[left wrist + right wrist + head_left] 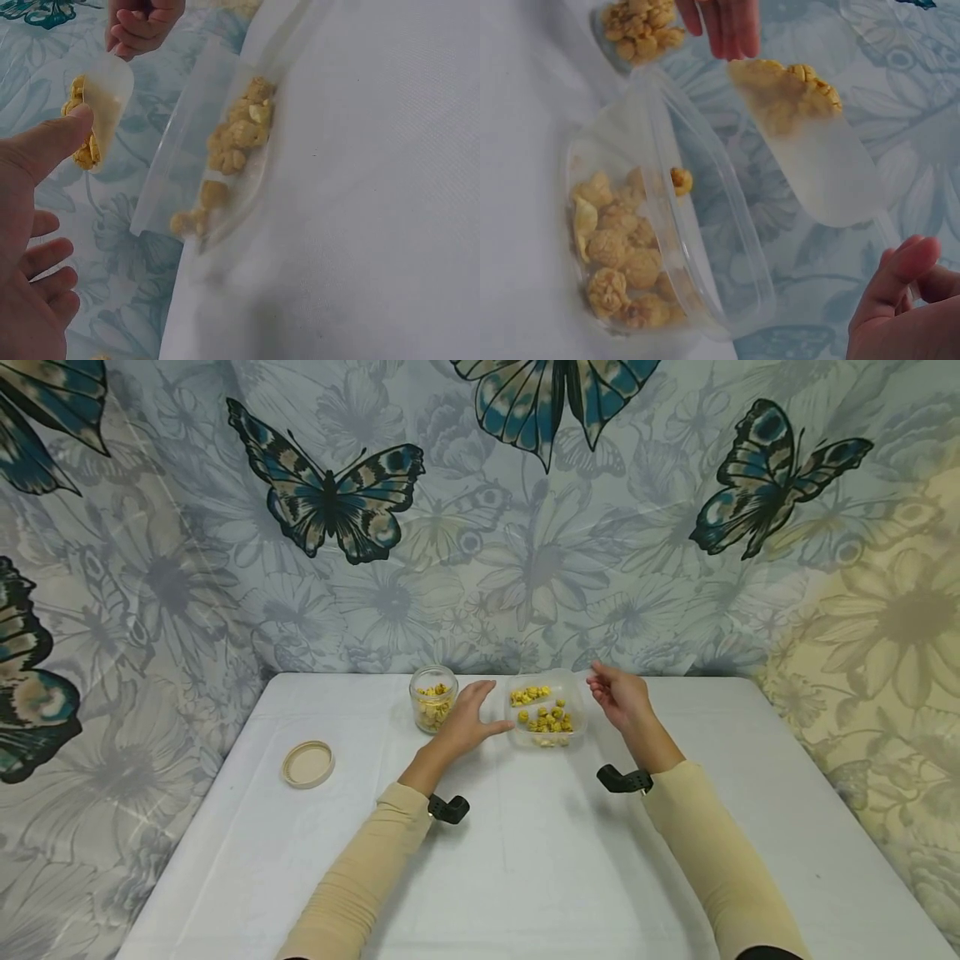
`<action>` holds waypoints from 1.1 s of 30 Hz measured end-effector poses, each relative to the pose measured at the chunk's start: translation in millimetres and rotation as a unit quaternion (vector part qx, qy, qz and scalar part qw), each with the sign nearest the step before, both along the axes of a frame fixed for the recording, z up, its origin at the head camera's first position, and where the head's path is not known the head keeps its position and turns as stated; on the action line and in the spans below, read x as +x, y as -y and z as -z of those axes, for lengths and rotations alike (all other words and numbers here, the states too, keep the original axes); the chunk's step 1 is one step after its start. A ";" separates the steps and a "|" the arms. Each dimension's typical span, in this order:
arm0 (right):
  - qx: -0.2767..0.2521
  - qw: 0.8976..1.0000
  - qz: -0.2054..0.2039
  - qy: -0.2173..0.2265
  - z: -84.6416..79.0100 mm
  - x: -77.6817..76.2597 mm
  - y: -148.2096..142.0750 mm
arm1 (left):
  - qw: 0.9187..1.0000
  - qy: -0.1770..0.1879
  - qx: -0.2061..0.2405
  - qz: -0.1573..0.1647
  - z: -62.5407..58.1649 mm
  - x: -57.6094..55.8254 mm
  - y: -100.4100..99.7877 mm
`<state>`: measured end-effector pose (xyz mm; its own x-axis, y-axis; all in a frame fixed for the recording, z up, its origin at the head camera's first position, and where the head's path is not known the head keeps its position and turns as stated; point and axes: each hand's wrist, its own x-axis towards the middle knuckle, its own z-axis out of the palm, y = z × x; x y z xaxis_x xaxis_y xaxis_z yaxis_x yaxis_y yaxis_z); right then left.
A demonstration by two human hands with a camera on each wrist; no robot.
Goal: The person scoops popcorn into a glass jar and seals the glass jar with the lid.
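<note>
My right hand (621, 697) pinches the thin handle of a translucent scoop (829, 176), which carries yellow popcorn (799, 94). The scoop is above a clear plastic container (546, 740) with more popcorn (622, 255) inside. On the container's left, my left hand (467, 720) has thumb and fingers spread and holds nothing. In the left wrist view its thumb overlaps the scoop's popcorn; whether it touches cannot be told. A glass jar (433, 673) partly filled with popcorn stands just left of that hand, which hides part of its side.
A round beige lid (307, 765) lies on the left of the white-covered table (510, 860). Behind the table's back edge hangs a butterfly-patterned cloth (540, 568). Both wrists wear black straps with cameras.
</note>
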<state>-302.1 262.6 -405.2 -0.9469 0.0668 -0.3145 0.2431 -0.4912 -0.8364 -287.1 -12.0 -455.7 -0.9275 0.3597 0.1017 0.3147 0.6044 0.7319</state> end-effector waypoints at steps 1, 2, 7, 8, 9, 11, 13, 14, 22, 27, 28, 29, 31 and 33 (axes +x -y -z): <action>-0.002 1.000 0.000 -0.001 -0.4 -0.3 0.5 | 1.000 -0.003 -0.001 -0.001 -1.0 -0.2 0.9; -0.005 1.000 0.001 -0.002 -0.7 -0.6 1.1 | 1.000 -0.002 0.000 -0.001 -2.0 -0.4 1.7; 0.001 1.000 0.012 0.004 -3.1 -2.8 5.0 | 1.000 -0.013 0.004 -0.006 -6.1 -0.6 5.5; -0.001 1.000 0.012 0.004 -3.7 -3.1 5.5 | 1.000 -0.013 0.006 -0.008 -7.1 -0.5 6.1; 0.001 1.000 0.013 0.004 -4.6 -3.1 6.5 | 1.000 -0.017 0.005 -0.009 -7.7 -0.4 6.8; -0.003 1.000 0.011 0.000 -5.6 -3.6 8.1 | 1.000 -0.019 0.005 -0.008 -9.6 0.0 8.0; -0.008 1.000 0.011 -0.004 -6.8 -3.8 9.7 | 1.000 -0.020 0.008 -0.007 -12.2 0.8 9.1; -0.014 1.000 0.010 -0.006 -7.4 -3.9 10.4 | 1.000 -0.023 0.009 -0.007 -13.7 1.1 9.6; -0.028 0.999 0.008 -0.014 -12.1 -4.7 19.2 | 0.999 -0.036 0.008 -0.019 -25.4 4.1 13.7; -0.031 0.999 0.005 -0.020 -13.8 -6.5 26.2 | 0.999 -0.040 0.002 -0.028 -29.1 5.6 17.8; -0.029 0.999 0.006 -0.021 -13.9 -7.0 27.8 | 0.999 -0.043 0.003 -0.030 -29.3 5.5 18.7; -0.029 0.999 0.007 -0.022 -13.8 -7.8 29.2 | 0.998 -0.046 0.002 -0.033 -29.4 5.3 19.6; -0.030 0.999 0.005 -0.024 -13.8 -9.0 31.8 | 0.998 -0.051 0.004 -0.037 -29.6 4.8 21.7; -0.031 0.999 0.007 -0.026 -13.9 -10.1 34.6 | 0.998 -0.053 0.005 -0.044 -29.1 3.5 23.9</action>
<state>-312.2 228.0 -391.2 -0.9612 0.0615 -0.2690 0.1934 -0.5449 -0.8159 -283.5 -35.9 -426.6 -0.9394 0.2755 0.2040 0.3364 0.6262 0.7034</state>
